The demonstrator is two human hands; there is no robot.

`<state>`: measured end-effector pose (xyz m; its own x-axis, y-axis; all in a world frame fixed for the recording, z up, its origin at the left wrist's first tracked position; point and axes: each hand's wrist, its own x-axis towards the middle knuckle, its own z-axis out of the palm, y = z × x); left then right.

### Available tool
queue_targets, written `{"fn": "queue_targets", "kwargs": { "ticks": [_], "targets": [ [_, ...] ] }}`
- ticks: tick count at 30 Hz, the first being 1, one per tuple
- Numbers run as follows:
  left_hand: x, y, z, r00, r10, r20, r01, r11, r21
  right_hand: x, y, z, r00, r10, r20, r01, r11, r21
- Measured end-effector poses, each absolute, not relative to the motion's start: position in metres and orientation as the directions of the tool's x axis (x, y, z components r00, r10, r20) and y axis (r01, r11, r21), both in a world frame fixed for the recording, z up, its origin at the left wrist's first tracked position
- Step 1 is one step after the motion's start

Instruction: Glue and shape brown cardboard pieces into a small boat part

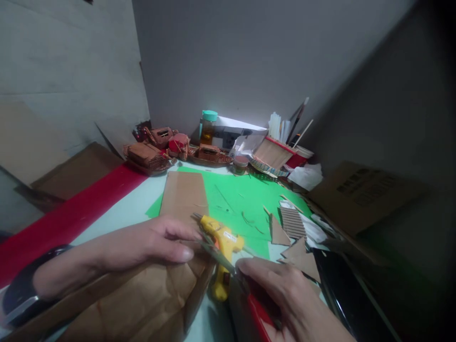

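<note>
My left hand (pixel 156 242) is closed on the edge of a large creased piece of brown cardboard (pixel 142 299), thumb on top. In my right hand (pixel 285 289) is a pair of scissors (pixel 258 316) with red handles. Their blades point left and reach the cardboard's edge close to my left fingertips; blur hides how far apart the blades are. Just beyond them a yellow glue gun (pixel 223 232) lies on the table, partly covered by the blades. A flat cardboard strip (pixel 185 190) rests behind my left hand.
A green sheet (pixel 235 199) covers the table's middle. Cardboard scraps (pixel 299 254) lie at right beside a black glossy object (pixel 342 285). Small model boats (pixel 210 154), a teal-lidded bottle (pixel 208 128) and a small jar (pixel 241 164) stand at the back. A cardboard box (pixel 359 194) is at far right.
</note>
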<state>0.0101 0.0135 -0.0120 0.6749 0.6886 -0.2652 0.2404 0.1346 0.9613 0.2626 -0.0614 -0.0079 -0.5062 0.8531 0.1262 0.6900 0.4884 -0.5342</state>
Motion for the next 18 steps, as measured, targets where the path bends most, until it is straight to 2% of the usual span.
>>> {"fn": "queue_targets", "kwargs": {
  "ticks": [3, 9, 15, 18],
  "targets": [
    [0.012, 0.016, -0.016, 0.721, 0.658, -0.217, 0.215, 0.085, 0.973, 0.260, -0.058, -0.010, -0.471, 0.878, 0.082, 0.690, 0.424, -0.587],
    [0.010, 0.012, -0.023, 0.675, 0.681, -0.285, 0.293, 0.107, 0.950, 0.259, -0.053, -0.015, -0.449, 0.886, 0.117, 0.658, 0.416, -0.627],
    [0.007, 0.014, -0.016, 0.702, 0.633, -0.325, 0.354, 0.086, 0.931, 0.259, -0.059, -0.007, -0.514, 0.850, 0.118, 0.646, 0.474, -0.598],
    [0.001, 0.017, -0.017, 0.682, 0.631, -0.371, 0.401, 0.102, 0.910, 0.258, -0.061, -0.005, -0.511, 0.858, 0.055, 0.685, 0.445, -0.576]
  ]
}}
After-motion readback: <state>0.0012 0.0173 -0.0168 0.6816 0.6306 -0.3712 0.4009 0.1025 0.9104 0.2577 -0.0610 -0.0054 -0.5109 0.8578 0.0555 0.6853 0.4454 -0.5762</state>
